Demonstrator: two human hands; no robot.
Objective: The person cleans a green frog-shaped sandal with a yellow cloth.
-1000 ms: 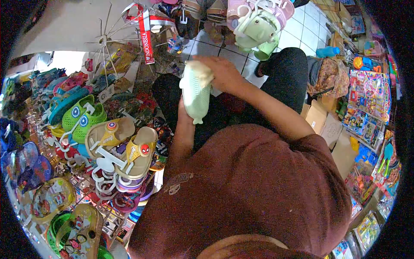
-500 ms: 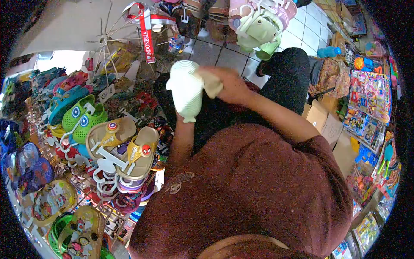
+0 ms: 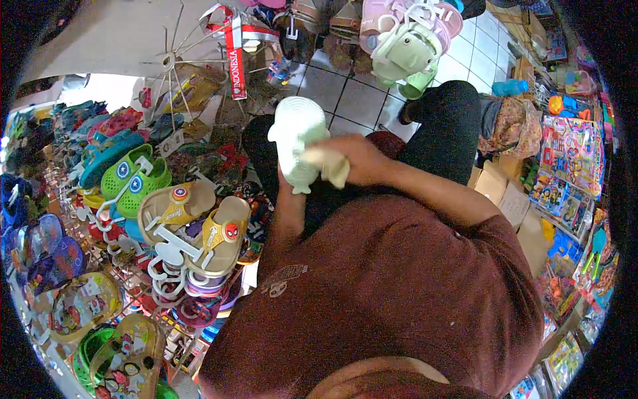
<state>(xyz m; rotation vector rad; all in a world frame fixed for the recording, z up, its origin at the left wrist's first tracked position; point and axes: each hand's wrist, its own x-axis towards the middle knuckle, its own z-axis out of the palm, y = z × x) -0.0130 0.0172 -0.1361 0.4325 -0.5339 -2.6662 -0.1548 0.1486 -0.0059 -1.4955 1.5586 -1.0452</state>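
Note:
A pale mint sandal (image 3: 296, 130), its ridged sole facing up, is held over my lap. My left hand (image 3: 284, 178) is under it, mostly hidden, with only the wrist and a bit of hand showing below the fin-shaped end. My right hand (image 3: 359, 159) is closed on a beige cloth (image 3: 334, 169), and its fingers, blurred by motion, rest against the lower right part of the sole.
Tan sandals (image 3: 224, 234) and green clogs (image 3: 136, 183) hang on a rack at the left. More pale green sandals (image 3: 407, 53) hang at the top. Packaged toys (image 3: 571, 156) line the right side. A red Indonesia strap (image 3: 234, 63) hangs from a wire frame.
My right hand and the cloth have moved down along the sole, from its upper right side to its lower part. The whole view has shifted slightly.

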